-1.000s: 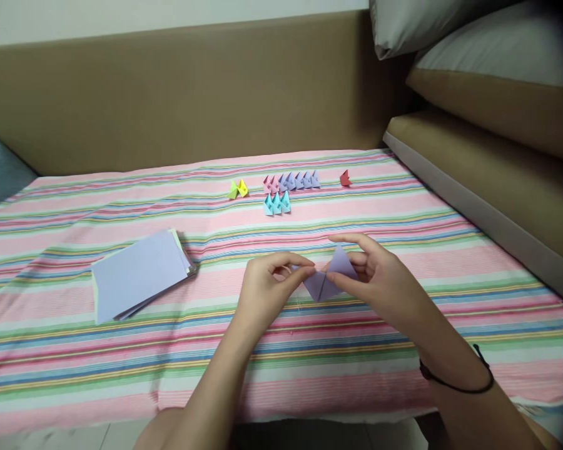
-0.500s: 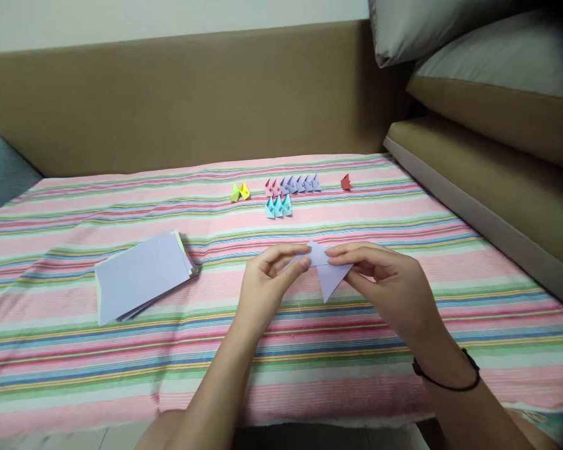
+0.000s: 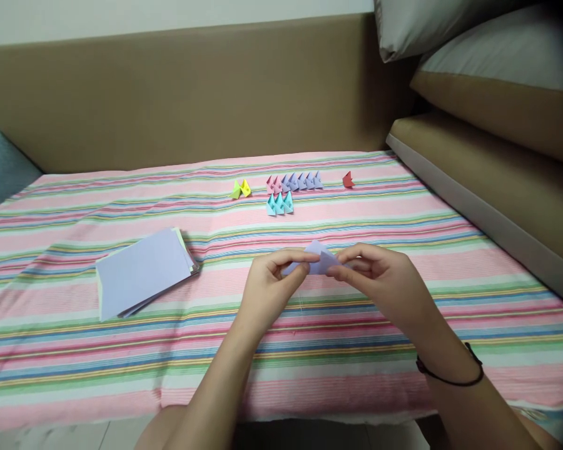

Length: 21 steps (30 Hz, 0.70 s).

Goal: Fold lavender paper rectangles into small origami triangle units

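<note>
Head view: a striped cloth (image 3: 206, 375) is covering the seat, and a brown backrest (image 3: 192, 94) is rising behind it. Cushions (image 3: 488, 169) are lying one above another along the right side, and a blue pillow (image 3: 4, 165) is showing at the left edge. Nearer, on the left, a stack (image 3: 145, 272) of sheets is resting on the cloth, a purple one lying on top. The right hand (image 3: 385, 275) is pinching the right end of a folded purple paper (image 3: 316, 269) between thumb and fingers; the left hand (image 3: 274, 275) is pinching its left part between thumb and forefinger. That paper is sitting between the two hands, right of the stack; whether it is touching the cloth, I cannot tell. A dark band (image 3: 450, 382) is circling the right wrist. Beyond the hands, small folded pieces are standing close together: five purple (image 3: 303, 181) beside two pink (image 3: 274, 185), three turquoise (image 3: 279, 205) in front, one yellow (image 3: 245, 187) and one green (image 3: 236, 190) to the left. One red piece (image 3: 348, 180) is sitting apart, right.
</note>
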{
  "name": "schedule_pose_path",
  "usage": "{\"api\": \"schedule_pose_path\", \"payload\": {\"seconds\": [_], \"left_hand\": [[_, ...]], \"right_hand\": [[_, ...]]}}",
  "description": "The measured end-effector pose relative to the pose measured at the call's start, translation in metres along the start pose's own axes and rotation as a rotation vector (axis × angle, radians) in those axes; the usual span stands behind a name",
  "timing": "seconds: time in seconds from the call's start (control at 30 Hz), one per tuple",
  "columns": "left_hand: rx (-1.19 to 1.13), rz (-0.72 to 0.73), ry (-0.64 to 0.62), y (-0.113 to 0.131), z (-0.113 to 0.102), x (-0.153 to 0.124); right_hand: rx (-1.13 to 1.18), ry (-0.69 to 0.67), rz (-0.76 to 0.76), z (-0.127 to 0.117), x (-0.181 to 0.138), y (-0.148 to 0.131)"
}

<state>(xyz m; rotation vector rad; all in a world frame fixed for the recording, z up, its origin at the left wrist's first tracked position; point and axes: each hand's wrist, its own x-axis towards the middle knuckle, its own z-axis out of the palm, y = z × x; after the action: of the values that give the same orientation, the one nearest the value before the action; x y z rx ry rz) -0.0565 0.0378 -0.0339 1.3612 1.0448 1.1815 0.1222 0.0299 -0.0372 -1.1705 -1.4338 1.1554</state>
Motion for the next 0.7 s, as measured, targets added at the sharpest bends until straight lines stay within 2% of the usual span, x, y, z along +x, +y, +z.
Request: {"api": "schedule_pose_path", "payload": {"seconds": [0.27,0.43,0.7], "left_hand": [[-0.052,-0.113,0.038,-0.0049,0.0052,0.002],[-0.014,-0.132,0.062,-0.0068,0.0049,0.0011],[-0.054,-0.122,0.219,-0.0052,0.0059,0.0009]], "right_hand": [[0.034,-0.002,0.069,0.0051,0.0009,-0.0005],[0.054,-0.049,0.105,0.0086,0.0011,0.0004],[0.206,-0.053,0.172,0.0095,0.0028,-0.0025]]}}
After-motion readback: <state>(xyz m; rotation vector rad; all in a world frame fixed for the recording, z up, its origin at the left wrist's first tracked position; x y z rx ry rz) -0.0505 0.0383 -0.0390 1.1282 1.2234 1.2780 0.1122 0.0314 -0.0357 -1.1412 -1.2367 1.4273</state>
